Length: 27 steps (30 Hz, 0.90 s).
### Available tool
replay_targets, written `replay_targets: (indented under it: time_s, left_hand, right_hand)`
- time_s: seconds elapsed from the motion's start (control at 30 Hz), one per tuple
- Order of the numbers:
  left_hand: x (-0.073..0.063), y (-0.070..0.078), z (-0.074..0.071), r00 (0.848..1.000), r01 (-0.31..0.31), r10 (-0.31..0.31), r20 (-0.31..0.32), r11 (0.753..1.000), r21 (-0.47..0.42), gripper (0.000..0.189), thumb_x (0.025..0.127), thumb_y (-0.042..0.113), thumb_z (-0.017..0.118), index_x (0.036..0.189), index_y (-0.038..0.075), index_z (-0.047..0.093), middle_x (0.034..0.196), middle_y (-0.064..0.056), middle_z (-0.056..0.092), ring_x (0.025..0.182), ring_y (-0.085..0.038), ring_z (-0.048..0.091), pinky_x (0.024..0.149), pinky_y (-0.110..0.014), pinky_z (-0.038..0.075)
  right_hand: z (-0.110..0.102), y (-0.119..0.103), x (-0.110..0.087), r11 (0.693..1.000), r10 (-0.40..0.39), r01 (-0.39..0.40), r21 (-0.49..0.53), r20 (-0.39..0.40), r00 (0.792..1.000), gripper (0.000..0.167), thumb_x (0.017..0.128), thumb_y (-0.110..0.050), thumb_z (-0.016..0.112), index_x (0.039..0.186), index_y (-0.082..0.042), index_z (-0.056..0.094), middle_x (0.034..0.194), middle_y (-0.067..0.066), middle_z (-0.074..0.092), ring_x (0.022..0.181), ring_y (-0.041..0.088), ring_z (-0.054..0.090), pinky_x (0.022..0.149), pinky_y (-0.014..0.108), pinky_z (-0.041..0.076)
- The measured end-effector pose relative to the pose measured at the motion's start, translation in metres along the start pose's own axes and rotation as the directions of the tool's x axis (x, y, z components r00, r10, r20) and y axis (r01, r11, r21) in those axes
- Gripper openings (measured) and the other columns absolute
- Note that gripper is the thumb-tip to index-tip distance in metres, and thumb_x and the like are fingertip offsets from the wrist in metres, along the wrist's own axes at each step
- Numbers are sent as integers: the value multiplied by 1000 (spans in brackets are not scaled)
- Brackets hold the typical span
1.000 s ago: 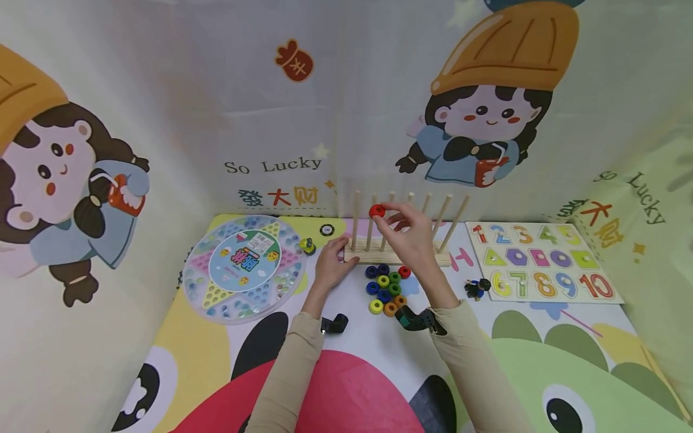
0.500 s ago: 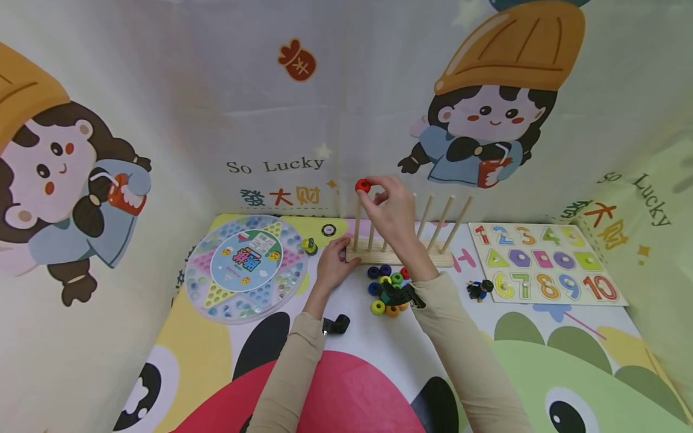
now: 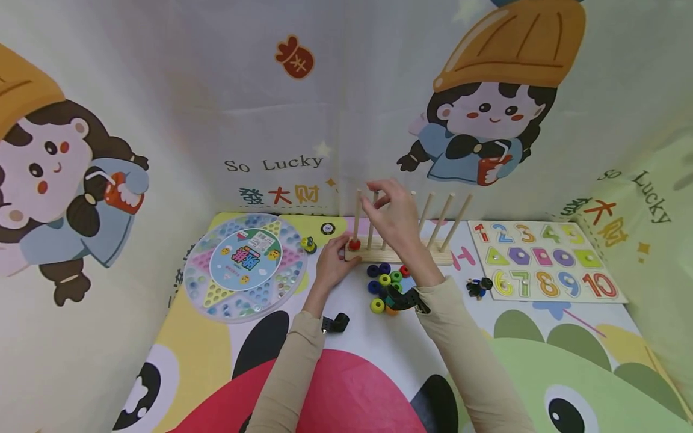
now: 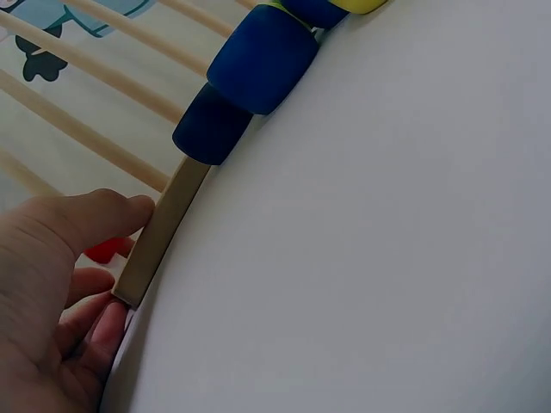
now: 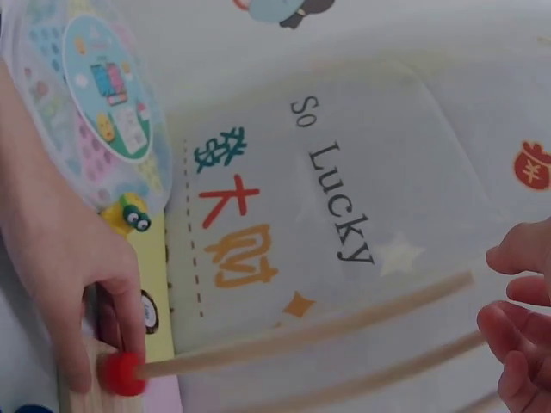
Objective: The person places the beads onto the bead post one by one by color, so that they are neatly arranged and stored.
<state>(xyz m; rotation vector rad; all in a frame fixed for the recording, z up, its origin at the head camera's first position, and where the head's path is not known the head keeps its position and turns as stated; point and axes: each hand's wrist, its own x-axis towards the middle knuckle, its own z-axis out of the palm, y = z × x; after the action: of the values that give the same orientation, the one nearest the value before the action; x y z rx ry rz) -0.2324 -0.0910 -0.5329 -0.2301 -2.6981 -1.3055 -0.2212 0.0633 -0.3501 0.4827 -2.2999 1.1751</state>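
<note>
A wooden peg rack (image 3: 373, 257) stands on the table with a row of upright pegs. My left hand (image 3: 331, 266) grips its left end, thumb in front and fingers behind, as the left wrist view also shows on the base (image 4: 159, 241). A red bead (image 3: 354, 245) sits at the bottom of the leftmost peg, beside the left fingers. My right hand (image 3: 397, 219) hovers near the peg tops, thumb and fingers apart with nothing between them; in the right wrist view the peg tip (image 5: 465, 279) is close to its fingertips. Several coloured beads (image 3: 384, 280) lie in front of the rack.
To the left lies a round game board (image 3: 243, 300) with a small yellow-green toy (image 3: 308, 245) at its edge. A number and shape puzzle board (image 3: 547, 261) is at the right, with a small dark figure (image 3: 479, 288) near its corner. A printed curtain (image 3: 357, 120) hangs behind.
My right hand carried the red bead left and up to the leftmost peg's top, then let go. The bead dropped to the base. My left hand stayed on the rack.
</note>
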Motion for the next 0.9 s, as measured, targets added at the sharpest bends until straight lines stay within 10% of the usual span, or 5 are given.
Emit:
replay_targets:
  time_s: [0.3, 0.5, 0.9]
  left_hand:
    - [2, 1, -2, 1000, -5, 4, -18, 999, -46, 66, 82, 22, 80, 138, -1, 55, 138, -16, 54, 111, -30, 57, 85, -36, 55]
    - [1, -2, -1, 999, -23, 21, -34, 999, -49, 64, 81, 20, 81, 136, -2, 56, 136, -18, 55, 113, -31, 57, 84, -34, 56]
    - [-2, 3, 1, 999, -20, 18, -35, 999, -46, 64, 80, 20, 81, 135, -3, 57, 135, -18, 56, 111, -31, 57, 84, -37, 55]
  right_hand:
    - [-31, 24, -35, 1000, -25, 26, 17, -24, 999, 17, 88, -8, 72, 103, 0, 72, 97, 12, 71, 73, 23, 65, 59, 34, 52]
    - [-37, 66, -76, 994, 103, -102, -27, 39, 994, 16, 86, -6, 73, 100, 1, 72, 96, 15, 71, 75, 27, 66, 59, 36, 54]
    - [-20, 122, -133, 916, 372, -318, -245, 219, 902, 30, 83, -12, 77, 110, -2, 71, 100, 14, 68, 90, 31, 65, 73, 49, 52]
